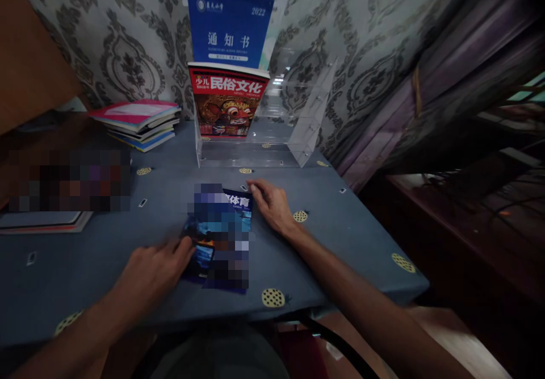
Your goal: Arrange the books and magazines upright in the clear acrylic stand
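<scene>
A dark blue magazine [243,208] with white Chinese lettering lies flat on the table before me, much of its cover blurred out by pixel blocks. My left hand [164,259] is at its left edge, fingers bent and closed on the edge; the thumb rests by the cover. Beside the upper right corner lies my right hand [272,205], its fingers loosely stretched and nothing visible in them. Behind the magazine stands a clear acrylic rack [304,134]. In its left column are a red-topped magazine [230,103] and a blue booklet [230,26] above it.
A stack of books [142,123] with a pink cover on top sits at the back left. Further left, more books [46,223] lie partly pixelated. The blue tablecloth [340,237] has pineapple prints. Patterned curtains [131,55] hang behind the table; its right edge slopes toward me.
</scene>
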The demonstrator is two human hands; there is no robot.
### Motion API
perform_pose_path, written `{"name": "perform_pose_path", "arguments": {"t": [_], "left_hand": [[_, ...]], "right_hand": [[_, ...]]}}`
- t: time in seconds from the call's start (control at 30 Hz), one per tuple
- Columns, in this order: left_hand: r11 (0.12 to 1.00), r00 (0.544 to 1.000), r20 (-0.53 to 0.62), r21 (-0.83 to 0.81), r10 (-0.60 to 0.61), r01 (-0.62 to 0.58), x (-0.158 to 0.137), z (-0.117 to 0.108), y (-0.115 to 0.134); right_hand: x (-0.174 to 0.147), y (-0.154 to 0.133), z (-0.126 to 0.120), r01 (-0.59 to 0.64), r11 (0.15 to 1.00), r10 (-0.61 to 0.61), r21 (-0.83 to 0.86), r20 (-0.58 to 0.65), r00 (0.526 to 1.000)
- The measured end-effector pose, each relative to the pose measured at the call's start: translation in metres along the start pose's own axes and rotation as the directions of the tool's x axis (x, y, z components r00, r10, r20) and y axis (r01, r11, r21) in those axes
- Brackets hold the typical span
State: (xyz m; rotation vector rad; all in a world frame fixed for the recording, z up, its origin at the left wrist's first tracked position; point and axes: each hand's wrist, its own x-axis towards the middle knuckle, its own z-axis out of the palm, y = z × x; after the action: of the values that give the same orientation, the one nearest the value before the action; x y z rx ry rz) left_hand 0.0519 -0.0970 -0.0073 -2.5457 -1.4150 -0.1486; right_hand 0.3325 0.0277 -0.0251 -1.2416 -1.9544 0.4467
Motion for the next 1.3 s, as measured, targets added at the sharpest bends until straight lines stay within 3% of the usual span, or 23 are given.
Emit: {"name": "perform_pose_path", "arguments": {"t": [0.13, 0.27, 0.37, 0.5, 0.87, 1.0, 1.1, 1.3], "left_hand": [[0.994, 0.997, -0.053, -0.086, 0.063, -0.067, 0.011, -0.004, 0.015], [0.972, 0.992, -0.089, -0.210, 0.088, -0.105, 0.039, 0.003, 0.002], [0.929, 0.987, -0.133, -0.347, 0.088, -0.130, 0.058, 0.019, -0.015], [0.884, 0.985, -0.155, -0.447, 0.072, -0.135, 0.071, 0.037, -0.029], [0.904, 0.981, -0.172, -0.399, 0.091, -0.154, 0.070, 0.040, -0.029], [0.904, 0.981, -0.173, -0.399, 0.093, -0.156, 0.070, 0.043, -0.029], [0.902, 0.980, -0.180, -0.406, 0.079, -0.147, 0.069, 0.045, -0.029], [0.909, 0.984, -0.169, -0.397, 0.062, -0.126, 0.068, 0.047, -0.031]], "right_hand": [[-0.001, 0.000, 0.002, 0.026, 1.000, -0.025, -0.014, 0.022, 0.999], [-0.005, -0.008, 0.004, 0.144, 0.988, -0.141, -0.061, 0.061, 0.988], [-0.010, -0.017, 0.009, 0.297, 0.954, -0.286, -0.045, 0.165, 0.944], [-0.017, -0.027, 0.014, 0.355, 0.935, -0.331, -0.014, 0.331, 0.884], [-0.086, -0.071, -0.009, 0.414, 0.867, -0.495, 0.276, 0.395, 0.774], [-0.087, -0.068, -0.013, 0.437, 0.851, -0.525, 0.291, 0.439, 0.729], [-0.071, -0.050, -0.015, 0.447, 0.871, -0.489, 0.205, 0.449, 0.748], [-0.029, 0.002, -0.015, 0.350, 0.937, -0.328, 0.000, 0.346, 0.879]]}}
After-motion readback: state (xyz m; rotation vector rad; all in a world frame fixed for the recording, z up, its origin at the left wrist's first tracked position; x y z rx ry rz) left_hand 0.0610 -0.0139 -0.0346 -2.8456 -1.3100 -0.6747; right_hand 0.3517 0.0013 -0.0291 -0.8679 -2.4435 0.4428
